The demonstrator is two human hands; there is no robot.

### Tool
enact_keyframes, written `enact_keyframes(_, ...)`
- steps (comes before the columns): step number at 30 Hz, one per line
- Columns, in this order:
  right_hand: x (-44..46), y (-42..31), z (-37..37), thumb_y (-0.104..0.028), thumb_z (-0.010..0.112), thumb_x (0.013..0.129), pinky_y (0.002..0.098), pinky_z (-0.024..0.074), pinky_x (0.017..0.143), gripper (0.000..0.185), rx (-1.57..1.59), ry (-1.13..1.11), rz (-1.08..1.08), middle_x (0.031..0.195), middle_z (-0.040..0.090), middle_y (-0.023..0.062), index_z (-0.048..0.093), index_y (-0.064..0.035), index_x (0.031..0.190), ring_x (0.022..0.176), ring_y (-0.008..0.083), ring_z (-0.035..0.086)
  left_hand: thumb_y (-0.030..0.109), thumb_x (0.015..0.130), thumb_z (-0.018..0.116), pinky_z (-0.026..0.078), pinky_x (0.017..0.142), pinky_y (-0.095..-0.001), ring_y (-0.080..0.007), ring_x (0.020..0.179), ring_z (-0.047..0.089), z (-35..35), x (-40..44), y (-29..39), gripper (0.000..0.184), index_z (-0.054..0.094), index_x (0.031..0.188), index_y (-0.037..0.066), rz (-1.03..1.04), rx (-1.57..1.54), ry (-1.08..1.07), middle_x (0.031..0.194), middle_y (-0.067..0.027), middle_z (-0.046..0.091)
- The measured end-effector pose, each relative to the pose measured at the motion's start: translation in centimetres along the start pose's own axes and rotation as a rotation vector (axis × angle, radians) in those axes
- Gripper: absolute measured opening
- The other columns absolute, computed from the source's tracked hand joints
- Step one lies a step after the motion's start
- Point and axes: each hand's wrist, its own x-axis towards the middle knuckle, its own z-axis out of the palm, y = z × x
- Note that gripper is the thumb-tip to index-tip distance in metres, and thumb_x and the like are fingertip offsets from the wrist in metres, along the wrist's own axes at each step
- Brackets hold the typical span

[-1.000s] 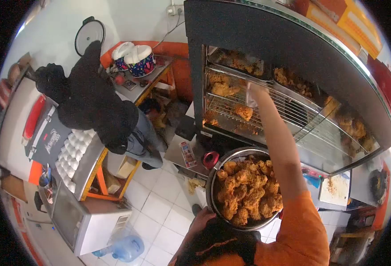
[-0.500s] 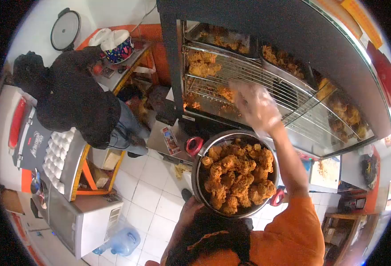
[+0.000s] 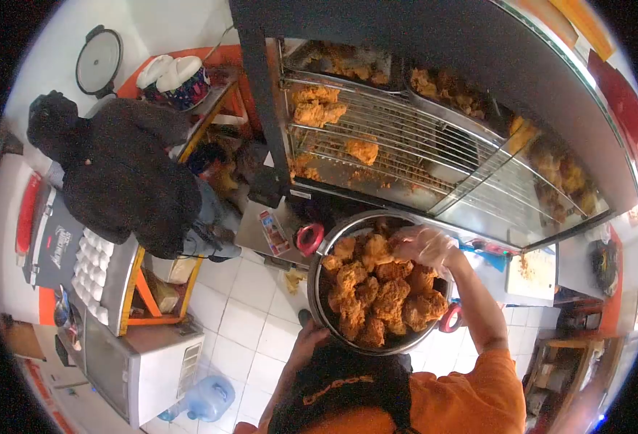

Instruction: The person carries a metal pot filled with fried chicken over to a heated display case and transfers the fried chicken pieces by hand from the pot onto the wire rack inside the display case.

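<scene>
A large round metal pot [image 3: 317,307] full of fried chicken [image 3: 391,298] is in front of my body. My right hand [image 3: 421,247], in a clear plastic glove, reaches over its upper right rim, with the fingers closed round a chicken piece at the top of the pile; the fingertips are partly hidden. My left hand [image 3: 310,340] is against the lower left of the pot, its fingers partly out of sight. Beyond the pot stands a display cabinet [image 3: 250,94] with a wire rack [image 3: 406,137]. Several chicken pieces [image 3: 319,112] and a single piece [image 3: 362,150] lie on the rack.
A person in black [image 3: 134,177] stands at the left by a counter with egg trays [image 3: 93,271]. Cabinet trays [image 3: 344,61] hold more chicken. A white board [image 3: 532,273] lies right of the pot. A blue water bottle [image 3: 210,399] is on the tiled floor [image 3: 243,318].
My right hand has come back from the cabinet rack down into the pot. The view has shifted, so the cabinet appears farther left. My left hand stays by the pot.
</scene>
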Motion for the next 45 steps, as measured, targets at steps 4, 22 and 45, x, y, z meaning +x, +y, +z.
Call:
enact_keyframes(4, 0.3, -10.3, -4.1, -0.016, 0.064, 0.095, 0.0334, 0.0588, 0.087, 0.044, 0.424, 0.096, 0.063, 0.115, 0.074, 0.0151, 0.060, -0.0006, 0.136, 0.097, 0.0222, 0.071, 0.018, 0.096, 0.066, 0.042, 0.107, -0.0333, -0.0202, 0.122, 0.057, -0.8, 0.2, -1.9, 0.054, 0.050, 0.145, 0.002, -0.017, -0.030, 0.089, 0.137, -0.0092, 0.061)
enact_keyframes(22, 26.2, -13.8, -11.9, -0.042, 0.055, 0.100, 0.0461, 0.0514, 0.096, 0.050, -0.679, 0.368, 0.433, 0.115, 0.070, 0.0241, 0.063, -0.0048, 0.132, 0.107, 0.0412, 0.065, 0.016, 0.096, 0.067, 0.045, 0.096, -0.0324, -0.0143, 0.105, 0.057, 2.3, -1.2, 2.7, 0.037, 0.056, 0.128, 0.002, 0.022, 0.145, 0.114, 0.110, -0.0036, 0.063)
enact_keyframes(45, 1.8, -13.6, 7.8, -0.041, 0.067, 0.095, 0.0448, 0.0551, 0.083, 0.043, -0.491, -0.279, -0.073, 0.110, 0.071, 0.0213, 0.066, -0.0082, 0.122, 0.097, 0.0355, 0.069, 0.016, 0.098, 0.065, 0.042, 0.110, -0.0342, -0.0221, 0.125, 0.057, 1.1, -0.8, 1.3, 0.054, 0.046, 0.147, 0.003, -0.038, -0.091, 0.003, 0.138, -0.0101, 0.059)
